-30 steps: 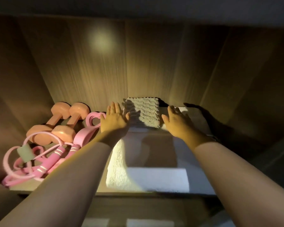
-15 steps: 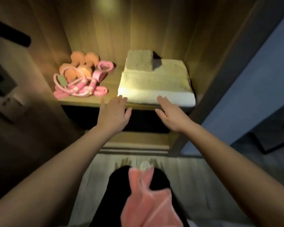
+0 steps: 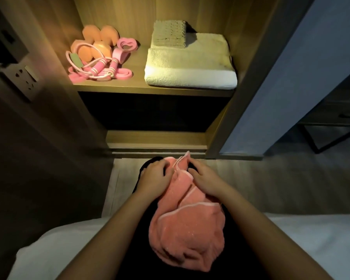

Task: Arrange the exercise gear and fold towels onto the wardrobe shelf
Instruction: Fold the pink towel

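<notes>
Head: lit wooden wardrobe shelf [image 3: 129, 85]; dim room.

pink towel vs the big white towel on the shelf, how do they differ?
The pink towel lies crumpled on the person's lap; the white towel is folded flat on the shelf. Both hands touch the pink one; the white one carries a small folded cloth. Both look like terry.

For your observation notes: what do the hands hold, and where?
Both hands, left hand and right hand, rest on the pink towel at its far end; a closed grip cannot be told.
</notes>
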